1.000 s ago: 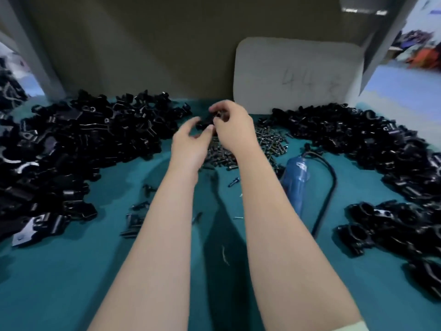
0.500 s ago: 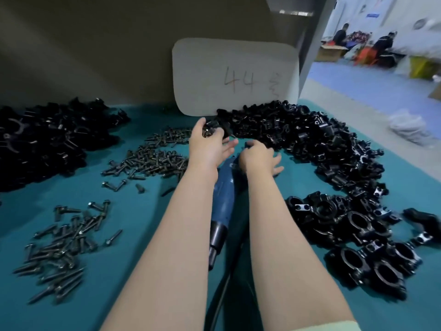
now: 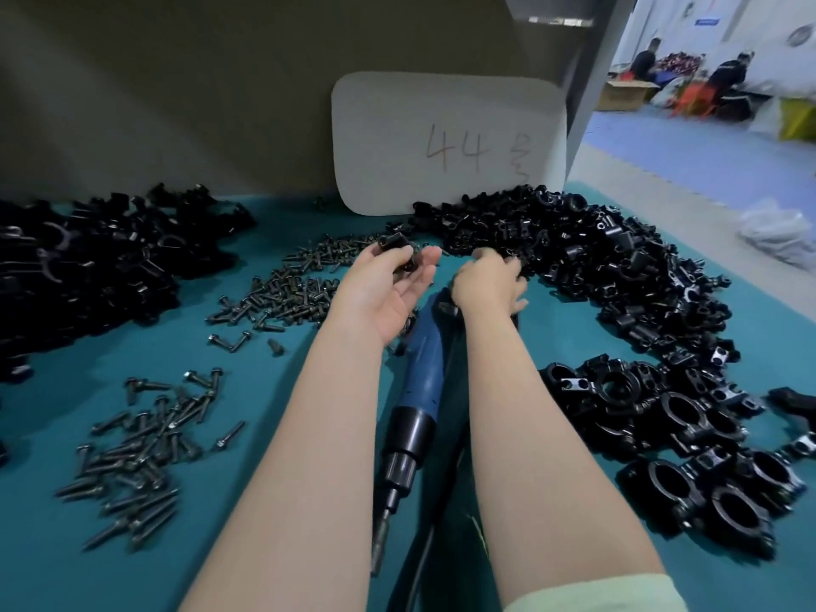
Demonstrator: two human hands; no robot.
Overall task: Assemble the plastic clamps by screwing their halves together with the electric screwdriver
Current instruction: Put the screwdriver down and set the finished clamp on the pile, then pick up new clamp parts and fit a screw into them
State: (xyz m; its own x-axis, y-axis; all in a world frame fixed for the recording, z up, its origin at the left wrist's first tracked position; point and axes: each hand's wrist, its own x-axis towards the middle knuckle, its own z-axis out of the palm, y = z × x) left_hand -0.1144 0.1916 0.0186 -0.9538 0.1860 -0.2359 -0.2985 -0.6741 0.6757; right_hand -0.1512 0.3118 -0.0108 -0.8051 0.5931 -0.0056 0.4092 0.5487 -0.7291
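Note:
My left hand (image 3: 386, 287) is turned palm up and pinches a black clamp half (image 3: 396, 248) at its fingertips, above the far screws. My right hand (image 3: 489, 284) reaches palm down into the near edge of the right heap of black clamp halves (image 3: 587, 258), fingers curled among the parts; what it holds is hidden. The blue electric screwdriver (image 3: 417, 390) lies on the teal mat between my forearms, its bit pointing toward me. Assembled ring clamps (image 3: 689, 430) lie in a cluster at the right.
Dark screws lie in a far pile (image 3: 291, 289) and a near-left pile (image 3: 141, 452). Another heap of black parts (image 3: 88, 267) fills the left. A white board marked 44 (image 3: 448, 143) leans on the back wall. The mat's right edge (image 3: 750, 302) drops to the floor.
The view has swung right, then closer. My hands separated: the left kept the clamp half and turned palm up, the right went to the right heap over the screwdriver.

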